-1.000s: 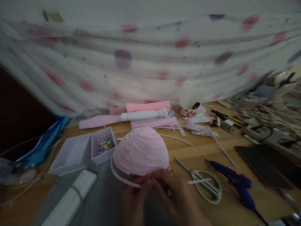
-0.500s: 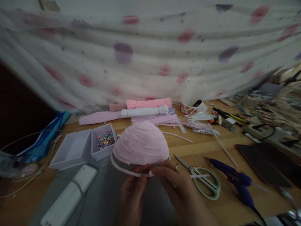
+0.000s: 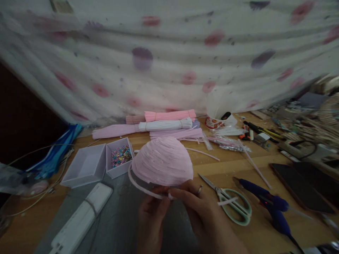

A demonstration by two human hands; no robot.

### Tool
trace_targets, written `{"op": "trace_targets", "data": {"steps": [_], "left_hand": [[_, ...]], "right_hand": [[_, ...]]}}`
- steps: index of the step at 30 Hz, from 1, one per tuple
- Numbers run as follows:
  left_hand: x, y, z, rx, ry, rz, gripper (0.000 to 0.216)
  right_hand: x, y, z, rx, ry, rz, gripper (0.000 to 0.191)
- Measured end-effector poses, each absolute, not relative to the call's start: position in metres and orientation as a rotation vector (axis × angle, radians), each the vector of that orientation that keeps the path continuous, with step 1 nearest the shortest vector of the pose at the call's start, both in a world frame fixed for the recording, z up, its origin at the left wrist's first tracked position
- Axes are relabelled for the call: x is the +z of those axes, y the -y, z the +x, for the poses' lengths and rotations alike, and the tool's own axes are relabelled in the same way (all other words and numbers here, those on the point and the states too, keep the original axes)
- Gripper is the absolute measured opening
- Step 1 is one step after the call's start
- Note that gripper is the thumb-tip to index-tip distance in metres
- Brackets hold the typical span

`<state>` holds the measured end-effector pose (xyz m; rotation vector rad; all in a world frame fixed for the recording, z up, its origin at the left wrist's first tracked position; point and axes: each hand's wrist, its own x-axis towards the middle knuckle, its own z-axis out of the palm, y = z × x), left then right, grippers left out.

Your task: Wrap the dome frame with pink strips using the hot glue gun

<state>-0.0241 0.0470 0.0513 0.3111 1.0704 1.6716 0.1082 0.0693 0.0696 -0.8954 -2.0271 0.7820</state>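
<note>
A dome wound from pale pink pipe cleaners (image 3: 162, 162) stands over the grey mat in front of me. A loose pink pipe cleaner (image 3: 143, 189) curves round below its left edge. My left hand (image 3: 152, 215) pinches this strand under the dome's near rim, thumb against fingers. My right hand (image 3: 198, 208) is closed at the same spot, thumb and forefinger meeting the left fingertips on the strand's whitish end. Its other fingers lie against the dome's lower right edge. The fingers hide part of the rim.
Green-handled scissors (image 3: 234, 204) and a blue glue gun (image 3: 267, 201) lie at the right, near dark phones (image 3: 302, 187). At the left are a bead box (image 3: 120, 169), an open white box (image 3: 84, 169) and a white power strip (image 3: 82, 218). Pipe cleaner bundles (image 3: 166, 124) lie behind.
The whole view has shifted slightly, so everything sits a little further right. My fingertips have drawn closer together on the strand; both hands keep their pinch.
</note>
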Motion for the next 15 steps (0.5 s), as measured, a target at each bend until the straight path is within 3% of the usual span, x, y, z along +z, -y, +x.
{"op": "trace_targets", "data": {"steps": [15], "left_hand": [[0.036,-0.043,-0.031,1.632,-1.009,0.165,0.037]], "right_hand": [[0.07,-0.07,0.089,0.572,1.935,-1.071,0.007]]}}
